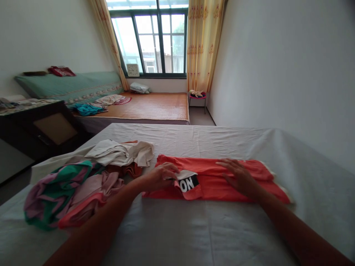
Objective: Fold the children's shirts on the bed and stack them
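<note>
A coral-red shirt (pixel 219 184) lies folded into a long band on the white sheet (pixel 194 229) in front of me. A black patch with white letters "ON" shows near its left end. My left hand (pixel 162 176) is closed, pinching a folded flap of the shirt at that left end. My right hand (pixel 240 176) lies flat with fingers stretched out, pressing on the middle of the shirt.
A heap of clothes (pixel 69 192) in green, pink and cream lies to the left on the sheet. Behind are a dark desk (pixel 41 129), a bed with a woven mat (pixel 149 105), a pink stool (pixel 197 96), and a white wall on the right.
</note>
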Demonstrator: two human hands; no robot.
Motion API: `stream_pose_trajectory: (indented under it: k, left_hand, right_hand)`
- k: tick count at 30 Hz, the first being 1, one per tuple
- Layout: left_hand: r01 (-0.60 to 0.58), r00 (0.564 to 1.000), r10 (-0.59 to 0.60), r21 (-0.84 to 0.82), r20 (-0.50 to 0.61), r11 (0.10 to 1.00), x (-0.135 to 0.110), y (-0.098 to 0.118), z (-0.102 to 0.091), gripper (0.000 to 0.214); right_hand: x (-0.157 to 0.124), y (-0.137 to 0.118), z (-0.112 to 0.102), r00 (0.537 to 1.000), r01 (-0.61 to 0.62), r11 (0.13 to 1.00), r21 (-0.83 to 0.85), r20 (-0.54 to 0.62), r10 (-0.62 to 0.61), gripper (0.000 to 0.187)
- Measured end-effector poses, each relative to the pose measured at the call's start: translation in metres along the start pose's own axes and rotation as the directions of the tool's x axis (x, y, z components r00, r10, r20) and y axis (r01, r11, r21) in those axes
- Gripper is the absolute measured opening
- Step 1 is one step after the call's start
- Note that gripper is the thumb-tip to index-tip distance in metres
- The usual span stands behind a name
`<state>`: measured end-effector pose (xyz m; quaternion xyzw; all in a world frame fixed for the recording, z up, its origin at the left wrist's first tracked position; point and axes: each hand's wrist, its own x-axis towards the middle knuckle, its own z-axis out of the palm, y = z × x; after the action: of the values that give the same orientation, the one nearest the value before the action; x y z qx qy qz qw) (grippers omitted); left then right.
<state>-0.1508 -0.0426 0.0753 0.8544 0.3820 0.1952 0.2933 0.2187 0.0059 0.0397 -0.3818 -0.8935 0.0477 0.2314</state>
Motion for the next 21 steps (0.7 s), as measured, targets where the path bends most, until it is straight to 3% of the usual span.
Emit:
stream_pose_trajectory:
  k: [3, 6, 11, 15, 17, 19, 21]
  left_hand:
    - [0.13, 0.971, -0.153, -0.135, -0.182, 0.982, 0.01, -0.001, 0.007, 0.031]
    - [0.167, 0.923, -0.231, -0.221, -0.307, 0.961, 0.02, -0.002, 0.019, 0.031]
    - [0.165, 0.896, -0.251, -0.249, -0.366, 0.954, 0.029, -0.008, 0.033, 0.027]
    - [0.256, 0.853, -0.324, -0.214, -0.409, 0.943, 0.031, -0.018, 0.035, 0.042]
    - [0.287, 0.817, -0.284, -0.074, -0.502, 0.955, 0.03, -0.019, 0.034, 0.048]
    - [0.276, 0.8, -0.173, 0.097, -0.575, 0.956, 0.028, -0.014, 0.034, 0.047]
    - [0.199, 0.851, -0.045, 0.242, -0.523, 0.95, 0.025, -0.007, 0.037, 0.043]
  right_hand:
    - [0.003, -0.045, 0.014, 0.976, 0.081, 0.971, 0.225, 0.181, -0.123, 0.072]
    - [0.006, -0.074, 0.034, 0.985, -0.025, 0.949, 0.313, 0.17, -0.03, 0.101]
    - [0.017, -0.084, 0.047, 0.966, -0.252, 0.858, 0.448, 0.061, 0.252, 0.064]
    - [0.022, -0.072, 0.044, 0.934, -0.324, 0.767, 0.554, 0.057, 0.353, 0.055]
    - [0.021, -0.067, 0.043, 0.932, -0.28, 0.773, 0.569, -0.032, 0.361, 0.052]
    - [0.02, -0.066, 0.042, 0.944, -0.19, 0.864, 0.467, -0.155, 0.291, 0.047]
    - [0.019, -0.072, 0.041, 0.978, -0.067, 0.961, 0.269, -0.174, 0.117, 0.046]
